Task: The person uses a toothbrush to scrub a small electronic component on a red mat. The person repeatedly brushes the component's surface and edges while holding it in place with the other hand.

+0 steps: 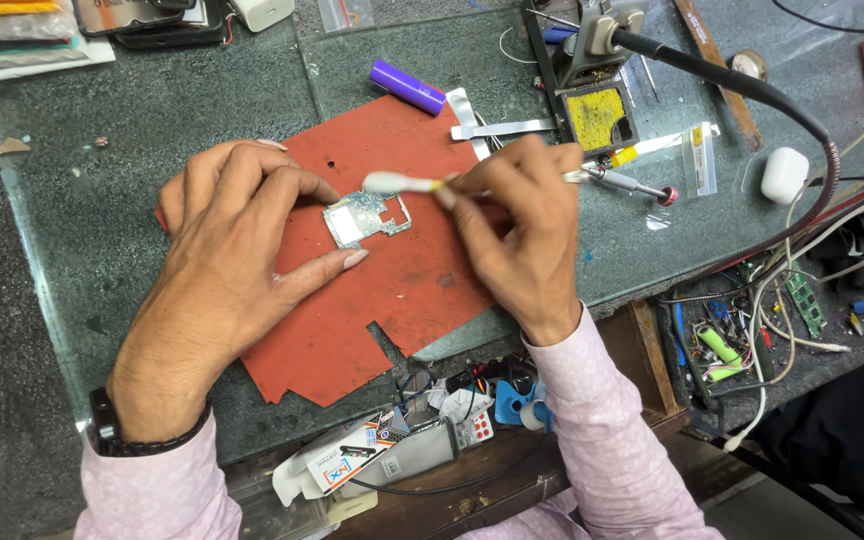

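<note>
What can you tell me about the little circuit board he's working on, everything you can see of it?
The circuit board is a small, flat, irregular piece with silvery metal shields and a cut-out frame on its right side. It lies flat on the red mat on the glass-topped bench. The left hand pins it with fingertips at its upper and lower edges, while the right hand holds a white brush-like tool over its top edge.
</note>
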